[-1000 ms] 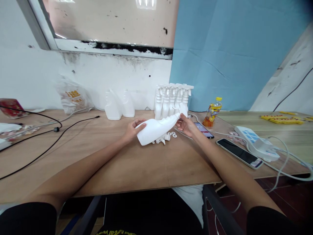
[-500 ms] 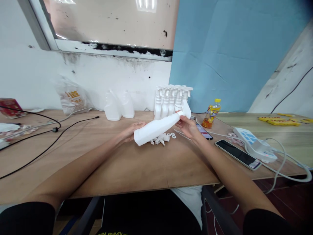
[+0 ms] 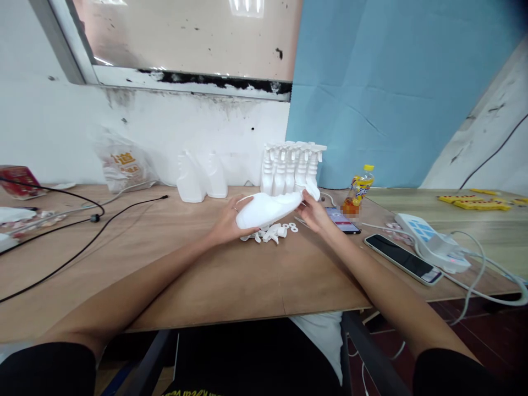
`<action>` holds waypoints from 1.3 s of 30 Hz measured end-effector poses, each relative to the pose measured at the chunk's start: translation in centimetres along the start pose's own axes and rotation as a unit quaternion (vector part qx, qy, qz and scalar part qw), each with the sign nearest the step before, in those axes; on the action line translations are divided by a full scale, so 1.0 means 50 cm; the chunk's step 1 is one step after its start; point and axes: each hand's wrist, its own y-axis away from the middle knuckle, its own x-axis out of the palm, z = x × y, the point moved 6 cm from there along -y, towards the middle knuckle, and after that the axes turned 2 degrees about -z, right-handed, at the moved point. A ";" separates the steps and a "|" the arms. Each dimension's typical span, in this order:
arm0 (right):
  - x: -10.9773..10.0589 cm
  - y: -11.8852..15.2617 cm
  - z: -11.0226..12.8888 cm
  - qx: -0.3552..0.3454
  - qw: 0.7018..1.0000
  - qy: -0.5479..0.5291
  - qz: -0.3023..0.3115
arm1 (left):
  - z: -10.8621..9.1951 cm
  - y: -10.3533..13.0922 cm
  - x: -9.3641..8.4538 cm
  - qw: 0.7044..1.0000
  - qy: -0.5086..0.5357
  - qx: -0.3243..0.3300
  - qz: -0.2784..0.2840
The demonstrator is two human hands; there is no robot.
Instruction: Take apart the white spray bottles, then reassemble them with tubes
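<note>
A white spray bottle (image 3: 268, 210) lies nearly level in the air between both hands, its base to the left and its head to the right. My left hand (image 3: 229, 220) is wrapped round the base end. At the neck, the fingers of my right hand (image 3: 314, 212) are closed on the bottle near its white spray head. Beneath it, loose white nozzle parts (image 3: 274, 234) and small white rings (image 3: 293, 226) lie on the wooden table (image 3: 231, 280). Several white spray bottles with heads (image 3: 279, 170) stand in a row behind. Two headless white bottles (image 3: 190, 181) stand further left.
On the right are a drink bottle (image 3: 363, 187), a phone (image 3: 342, 221), a second phone (image 3: 403, 258) and a power strip (image 3: 433, 242) with white cables. Black cables (image 3: 94, 218), a plastic bag (image 3: 124, 165) and a red box (image 3: 20, 181) are on the left.
The held bottle has turned, its base end moving up and right and its body now closer to level. My left hand has shifted from behind the base to around it.
</note>
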 end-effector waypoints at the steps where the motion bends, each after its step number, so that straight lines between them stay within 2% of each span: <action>1: -0.002 0.000 0.001 -0.005 1.000 0.013 -0.004 | 0.003 0.002 0.001 1.000 -0.011 0.007 -0.002; 7: 0.026 0.016 0.012 -0.022 0.994 0.046 0.093 | 0.048 0.011 0.004 0.999 0.005 0.032 0.000; 9: 0.029 0.019 0.004 -0.005 0.995 0.048 0.090 | 0.056 0.014 0.005 0.999 0.019 0.043 -0.003; 12: 0.021 0.017 -0.010 0.007 0.997 0.062 0.051 | 0.057 0.017 0.005 0.998 0.040 0.051 -0.006; 15: 0.020 0.016 -0.010 -0.003 0.998 0.053 0.046 | 0.068 0.014 0.008 0.995 0.104 0.010 -0.002; 17: 0.031 0.020 -0.004 -0.010 0.996 0.030 0.081 | 0.091 0.012 0.016 0.972 0.225 -0.061 0.005; 19: 0.045 0.027 0.001 -0.012 0.992 0.014 0.121 | 0.117 0.011 0.032 0.923 0.360 -0.132 0.014; 21: 0.055 0.032 0.001 -0.009 0.989 0.009 0.150 | 0.138 0.012 0.049 0.879 0.442 -0.177 0.024; 24: 0.055 0.035 -0.007 0.004 0.985 0.019 0.172 | 0.155 0.012 0.066 0.850 0.482 -0.207 0.043; 27: 0.050 0.038 -0.009 0.019 0.977 0.058 0.204 | 0.169 0.010 0.067 0.823 0.516 -0.233 0.045; 31: 0.046 0.038 0.033 -0.010 0.971 0.046 0.236 | 0.199 0.006 0.049 0.793 0.548 -0.265 0.020; 35: 0.012 0.010 0.091 -0.082 0.982 0.005 0.171 | 0.228 0.002 0.023 0.801 0.533 -0.271 -0.023; 39: -0.051 -0.030 0.112 -0.105 0.990 0.010 0.091 | 0.242 -0.003 0.005 0.842 0.477 -0.246 -0.060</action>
